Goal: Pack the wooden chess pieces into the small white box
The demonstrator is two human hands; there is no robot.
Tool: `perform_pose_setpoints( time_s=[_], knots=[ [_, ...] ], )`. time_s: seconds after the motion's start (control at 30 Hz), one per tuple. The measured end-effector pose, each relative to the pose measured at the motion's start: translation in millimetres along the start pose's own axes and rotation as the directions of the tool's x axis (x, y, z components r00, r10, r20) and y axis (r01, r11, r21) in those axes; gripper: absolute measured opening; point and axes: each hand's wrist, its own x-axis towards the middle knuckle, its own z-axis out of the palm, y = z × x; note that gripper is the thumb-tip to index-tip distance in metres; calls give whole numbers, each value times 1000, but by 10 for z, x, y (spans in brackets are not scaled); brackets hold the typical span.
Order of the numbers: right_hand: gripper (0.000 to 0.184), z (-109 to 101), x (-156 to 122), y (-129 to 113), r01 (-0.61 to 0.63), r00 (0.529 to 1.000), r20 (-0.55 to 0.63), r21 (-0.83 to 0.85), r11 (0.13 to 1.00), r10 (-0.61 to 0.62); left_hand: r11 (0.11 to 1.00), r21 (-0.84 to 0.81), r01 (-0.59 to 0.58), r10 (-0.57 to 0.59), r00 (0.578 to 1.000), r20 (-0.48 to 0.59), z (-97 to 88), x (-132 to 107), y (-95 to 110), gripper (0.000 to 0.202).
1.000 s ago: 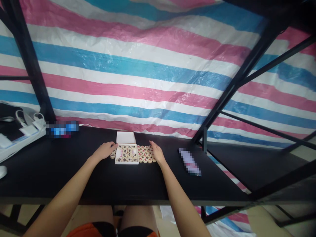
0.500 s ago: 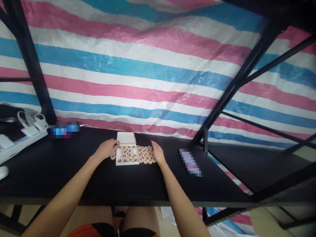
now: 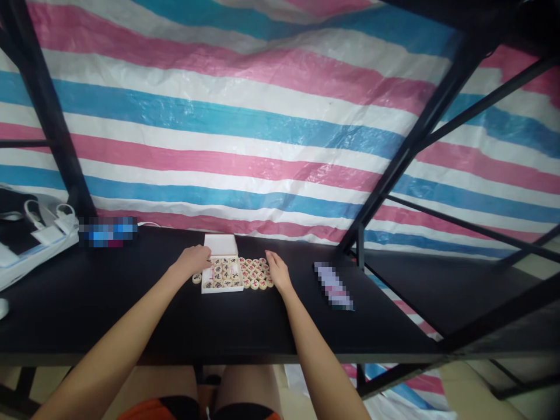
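Observation:
A small white box (image 3: 221,290) stands on the black table, its lid (image 3: 220,245) folded back. Inside it lie round Chinese chess pieces (image 3: 217,277) with black characters, in rows. My left hand (image 3: 192,261) reaches over the box's upper left corner, fingers bent down and closed; what they hold, if anything, is hidden. One loose black-marked chess piece (image 3: 196,279) lies left of the box, below that hand. Against the box's right side several red-marked chess pieces (image 3: 254,274) are packed together. My right hand (image 3: 279,272) rests open along their right edge, fingers stretched out.
A blurred-out flat thing (image 3: 333,286) lies to the right on the table. At the far left are a white power strip (image 3: 52,245) with plugs and a blurred blue thing (image 3: 109,231). Black metal posts (image 3: 380,198) and a striped sheet (image 3: 227,157) stand behind.
My left hand has shifted slightly inward over the box's corner, its fingers now bent lower. Fewer loose pieces show to the left of the box. My right hand stays by the red-marked pieces.

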Motion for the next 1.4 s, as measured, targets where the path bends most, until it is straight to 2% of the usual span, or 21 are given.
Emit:
perform_pose_setpoints(
  time_s=[0.2, 0.33, 0.47, 0.63, 0.77, 0.83, 0.87, 0.93, 1.07, 1.23, 1.4],
  knots=[
    [42, -11, -8, -8, 7, 1000, 3, -9, 1000, -7, 1000, 3, -14, 14, 1000, -10, 35, -48, 79, 19],
    [39, -10, -9, -9, 7, 1000, 0, -12, 1000, -7, 998, -22, -64, 63, 998, -27, 33, -51, 80, 14],
    [37, -5, -12, -14, 8, 1000, -8, -9, 1000, -8, 992, -42, -119, 117, 992, -40, 36, -78, 81, 15],
    [36, -4, -15, -18, 7, 1000, -12, -3, 1000, -7, 990, -80, -120, 116, 992, -56, 34, -77, 143, 16],
    [36, -19, -23, -17, 0, 1000, -10, 0, 1000, 0, 978, -152, -142, 125, 985, -115, -77, -195, 86, 8],
    [36, -26, -26, -17, -4, 1000, -7, 0, 1000, 4, 965, -205, -162, 125, 976, -181, -101, -363, -5, 15],
    [36, -28, -26, -18, -6, 1000, -6, -1, 1000, 6, 944, -275, -184, 115, 962, -249, -88, -468, -54, 17],
    [37, -26, -27, -21, -11, 1000, -2, -3, 1000, 11, 903, -372, -217, 105, 948, -300, -13, -687, -137, 17],
    [35, -10, -28, -29, -19, 1000, -1, -15, 1000, 19, 898, -383, -217, 104, 950, -294, 219, -961, -172, 15],
    [35, -12, -35, -31, -15, 1000, -4, -27, 1000, 15, 913, -357, -200, 107, 959, -264, 402, -972, -120, 18],
    [36, -18, -34, -25, -18, 1000, 9, -37, 999, 19, 924, -328, -196, 88, 945, -315, 532, -1049, -145, 25]
  ],
)
